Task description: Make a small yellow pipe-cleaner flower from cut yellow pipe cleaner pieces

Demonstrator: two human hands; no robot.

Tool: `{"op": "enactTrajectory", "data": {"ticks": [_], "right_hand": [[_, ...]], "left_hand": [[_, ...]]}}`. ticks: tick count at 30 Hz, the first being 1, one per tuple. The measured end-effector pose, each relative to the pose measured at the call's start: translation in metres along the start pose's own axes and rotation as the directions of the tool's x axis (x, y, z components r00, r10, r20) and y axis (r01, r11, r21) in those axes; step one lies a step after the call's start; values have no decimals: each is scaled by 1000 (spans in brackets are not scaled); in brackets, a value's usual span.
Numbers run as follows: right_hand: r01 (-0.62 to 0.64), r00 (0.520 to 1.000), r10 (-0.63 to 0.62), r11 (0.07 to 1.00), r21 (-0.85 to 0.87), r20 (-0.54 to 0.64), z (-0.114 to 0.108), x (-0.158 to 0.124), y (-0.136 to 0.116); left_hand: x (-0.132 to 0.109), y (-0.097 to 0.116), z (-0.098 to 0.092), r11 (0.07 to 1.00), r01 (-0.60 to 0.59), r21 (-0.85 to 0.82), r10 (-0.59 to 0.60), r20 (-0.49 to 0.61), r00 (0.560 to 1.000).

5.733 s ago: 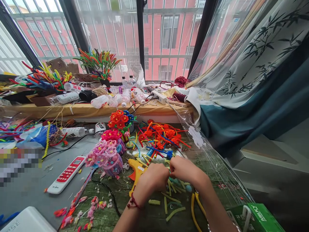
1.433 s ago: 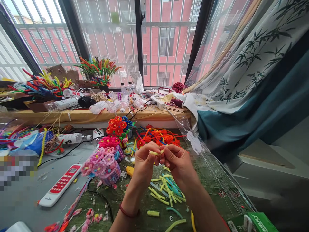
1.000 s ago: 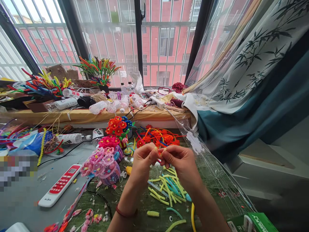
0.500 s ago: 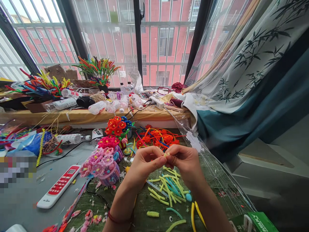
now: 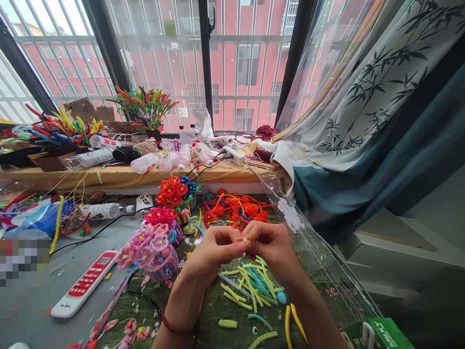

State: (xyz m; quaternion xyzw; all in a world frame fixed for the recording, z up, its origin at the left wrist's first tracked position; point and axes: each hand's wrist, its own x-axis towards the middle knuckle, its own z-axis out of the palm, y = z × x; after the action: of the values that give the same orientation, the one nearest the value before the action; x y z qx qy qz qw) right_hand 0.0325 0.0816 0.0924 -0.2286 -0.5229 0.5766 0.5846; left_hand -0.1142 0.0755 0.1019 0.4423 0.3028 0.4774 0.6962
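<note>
My left hand (image 5: 214, 249) and my right hand (image 5: 271, 245) meet fingertip to fingertip above the table, both pinched on a short yellow-green pipe cleaner piece (image 5: 244, 240). Only its tip shows between the fingers. Below the hands lies a loose pile of cut yellow-green and teal pipe cleaner pieces (image 5: 254, 283). A red cord bracelet sits on my left wrist.
Pink pipe-cleaner flower baskets (image 5: 154, 245) stand left of my hands, red and orange flowers (image 5: 236, 211) behind them. A red-and-white remote (image 5: 82, 286), yellow-handled pliers (image 5: 290, 322), a green box (image 5: 381, 334) and clear cellophane (image 5: 308, 242) lie around. The sill holds bottles and a power strip (image 5: 234, 155).
My hands rose from the table with the pipe cleaner piece, then sank slightly and drew closer together. The piece, stretched between them 1.4 s ago, is now mostly hidden in the fingers.
</note>
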Motion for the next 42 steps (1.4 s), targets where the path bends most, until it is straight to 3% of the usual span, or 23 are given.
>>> {"op": "enactTrajectory", "data": {"ticks": [10,13,15,18,20,22,25,30,35,42], "right_hand": [[79,997,-78,994,-78,9,-1,-2,-5],[92,991,-100,992,-86,-86,0,-1,-3],[107,976,-118,992,-68,-181,1,0,-2],[135,947,-146,989,-57,-285,3,1,-2],[151,931,-164,986,-67,-327,5,1,-2],[159,922,-174,985,-70,-347,7,1,-2],[170,922,-178,984,-54,-343,10,0,-1],[161,930,-164,986,-37,-328,13,2,2],[155,930,-158,987,-34,-333,12,2,3],[184,921,-206,978,-97,-331,11,2,1]], "left_hand": [[-1,0,-1,998,34,48,-33,-12,999],[-1,3,6,963,-138,230,164,-97,982],[-1,3,10,817,-299,493,407,-126,905],[-3,-1,16,400,-412,818,684,32,729],[-5,-4,18,110,-416,903,767,189,613],[-6,-7,20,-99,-380,919,796,303,524],[-7,-9,22,-243,-319,916,809,373,454],[-7,-11,24,-305,-253,918,812,389,434],[-7,-12,25,-360,-269,893,763,448,466],[-7,-15,24,-446,-209,870,760,492,426]]}}
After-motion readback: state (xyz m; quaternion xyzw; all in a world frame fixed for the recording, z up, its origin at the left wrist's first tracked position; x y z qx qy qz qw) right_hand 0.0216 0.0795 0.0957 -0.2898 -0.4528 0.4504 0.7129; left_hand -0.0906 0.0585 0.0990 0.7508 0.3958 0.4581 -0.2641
